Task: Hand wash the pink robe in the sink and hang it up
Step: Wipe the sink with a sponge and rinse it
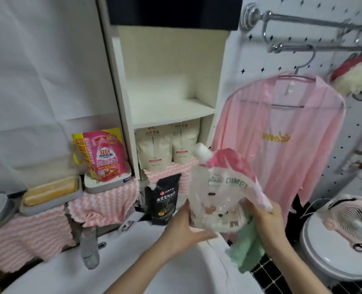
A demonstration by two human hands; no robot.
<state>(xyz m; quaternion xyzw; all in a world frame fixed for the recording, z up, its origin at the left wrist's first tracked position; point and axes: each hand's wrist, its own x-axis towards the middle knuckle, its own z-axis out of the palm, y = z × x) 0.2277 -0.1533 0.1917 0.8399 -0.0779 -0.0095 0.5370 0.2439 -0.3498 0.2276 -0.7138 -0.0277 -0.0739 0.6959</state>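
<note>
**Both grips busy w/ pouch; robe hangs up-right, right side nearer**

Head view (only one given): left grip [184,232] and right grip [267,221] hold a clear refill pouch [220,194] btwn them, over the right corner of the white sink [133,264]. Left grip cups the pouch's lower-left edge, thumb up the side, fingers underneath. Right grip is clenched on the lower-right edge. A green cloth [247,251] hangs from under that hand, prob. pinched along w/ the pouch, but can't say for sure. Pouch stands roughly upright, white cap [202,154] tilted up-left. A black pouch [165,202] stands on the sink ledge just left of it.

Pink robe [281,134] isn't in the sink. It's on a hanger [296,76] hooked over the lower bar of the chrome towel rail [324,47], against the star-print wall. Long axis is vertical: collar at top, hem dropping behind the pouch and right grip. From the grips it lies up and to the right, and further back. The pouch top overlaps the robe's lower front in frame; touching or not, can't tell. Right grip is the nearer one, almost under the hem; left grip sits on the basin side.

Judgement: neither hand is free, so any reach for the robe needs the pouch set down first. After that the right hand has the short path, up-right to the hanger. Robe wet or dry: can't tell. No water shows in the part of the basin in view.
</note>
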